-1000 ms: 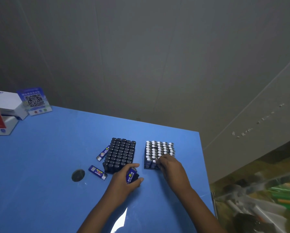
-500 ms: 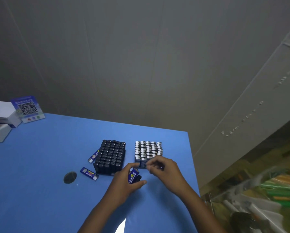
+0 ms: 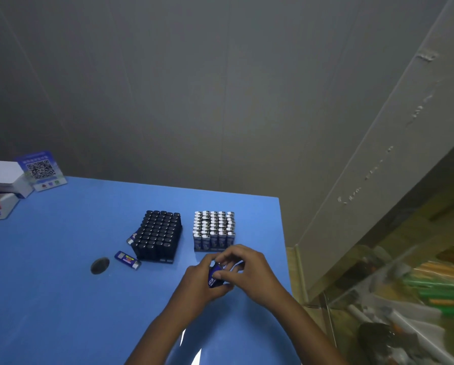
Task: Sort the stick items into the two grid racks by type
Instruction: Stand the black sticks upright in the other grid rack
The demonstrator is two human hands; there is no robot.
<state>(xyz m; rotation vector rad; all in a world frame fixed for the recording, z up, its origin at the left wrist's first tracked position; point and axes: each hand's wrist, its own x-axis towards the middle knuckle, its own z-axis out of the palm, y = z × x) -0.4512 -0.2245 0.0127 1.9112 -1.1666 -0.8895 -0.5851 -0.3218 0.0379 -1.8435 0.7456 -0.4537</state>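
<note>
Two grid racks stand side by side on the blue table (image 3: 49, 285). The left rack (image 3: 157, 237) is packed with black-topped sticks; the right rack (image 3: 214, 231) holds blue sticks with silver tops. My left hand (image 3: 198, 284) grips a small bunch of blue sticks (image 3: 214, 277) just in front of the right rack. My right hand (image 3: 246, 270) pinches the top of that bunch with its fingertips. One loose blue stick (image 3: 127, 260) lies flat left of the black rack, and another (image 3: 132, 237) leans against that rack's left side.
A dark round hole (image 3: 99, 265) sits in the table left of the loose stick. White boxes (image 3: 3, 180) and a QR-code card (image 3: 40, 169) stand at the far left. The table's right edge is near my right hand; beyond it lies clutter on the floor.
My right hand has left the silver-topped rack and come back to the bunch in my left hand. The view has shifted a little.
</note>
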